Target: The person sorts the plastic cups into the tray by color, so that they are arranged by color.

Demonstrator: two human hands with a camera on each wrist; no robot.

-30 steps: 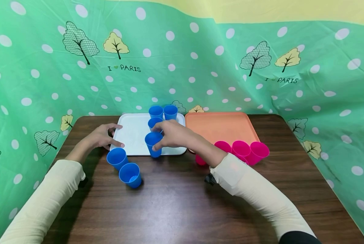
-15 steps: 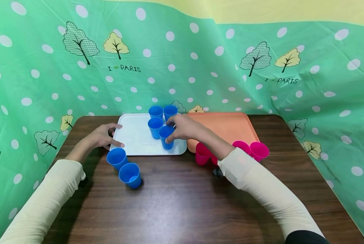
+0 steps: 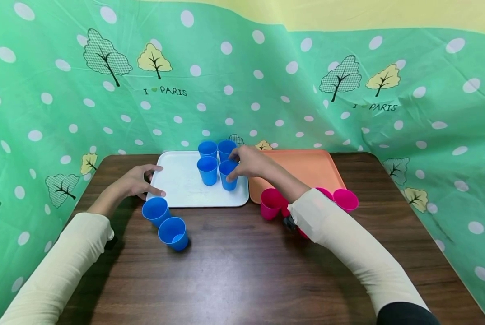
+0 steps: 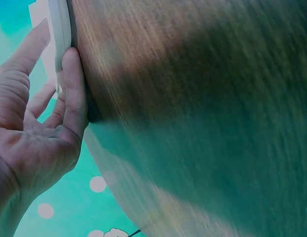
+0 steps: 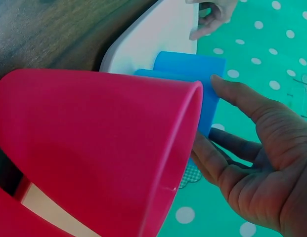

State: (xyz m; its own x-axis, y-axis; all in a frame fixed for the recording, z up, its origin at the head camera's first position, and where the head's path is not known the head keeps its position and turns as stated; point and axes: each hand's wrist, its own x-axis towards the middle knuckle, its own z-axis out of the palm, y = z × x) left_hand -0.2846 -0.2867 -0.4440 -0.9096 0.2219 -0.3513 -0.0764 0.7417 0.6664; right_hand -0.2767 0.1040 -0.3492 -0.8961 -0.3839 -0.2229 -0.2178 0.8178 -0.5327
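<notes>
A: Which cup has just shifted?

B: The held blue cup (image 3: 225, 174). A second ago it was at the front edge of the white tray (image 3: 177, 178); now it is farther back, at the tray's right side, upright and just beside another blue cup. Whether its base rests on the tray cannot be told.

A: How do the fingers stand on it?

B: The right hand (image 3: 249, 161) pinches it between thumb and fingertips, with no sign of release.

A: What does the shift mean for the work?

B: The three other blue cups (image 3: 207, 172) on the tray look unmoved, so together they now form two rows of two toward its right side. Judging by that, the cup is at or very near its spot, and letting go seems to be the step left for it.

A: And the left hand (image 3: 136, 181)?

B: No change there. Its thumb and fingers grip the white tray's left edge, probably to steady it.

A: Anything farther out?

B: Two loose blue cups (image 3: 173, 233) stand on the table (image 3: 226, 280) near the tray's front-left corner, untouched, so the blue set looks unfinished. The orange tray (image 3: 303, 166) lies beside the white one, with pink cups (image 3: 270, 204) at its front; the right sleeve (image 3: 340, 248) hides some, so their number cannot be told.
</notes>
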